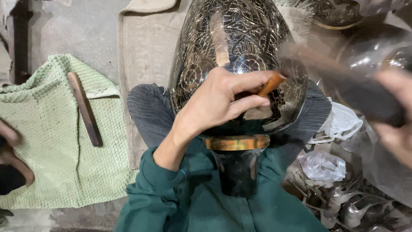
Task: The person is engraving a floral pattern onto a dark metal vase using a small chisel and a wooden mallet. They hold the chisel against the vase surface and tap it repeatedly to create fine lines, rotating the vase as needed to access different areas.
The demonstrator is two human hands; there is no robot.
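Note:
A large dark metal vase (pixel 240 38) engraved with flower patterns lies on its side across my lap, with a brass ring (pixel 237 142) around its neck. My left hand (pixel 219 103), in a green sleeve, rests on the vase's belly. It pinches a short copper-coloured punch (pixel 271 83) whose tip is set against the surface. My right hand (pixel 397 116) is blurred at the right edge. It grips a dark hammer (pixel 339 73) that slants up toward the punch, smeared by motion.
A dark ribbed cushion (pixel 146 111) lies under the vase. A green knitted towel (pixel 51 141) at the left carries a flat brown bar (pixel 84 109). A beige cloth (pixel 146 47) is behind. Crumpled plastic bags (pixel 322 165), metal pieces (pixel 352 206) and another vessel (pixel 339 13) crowd the right.

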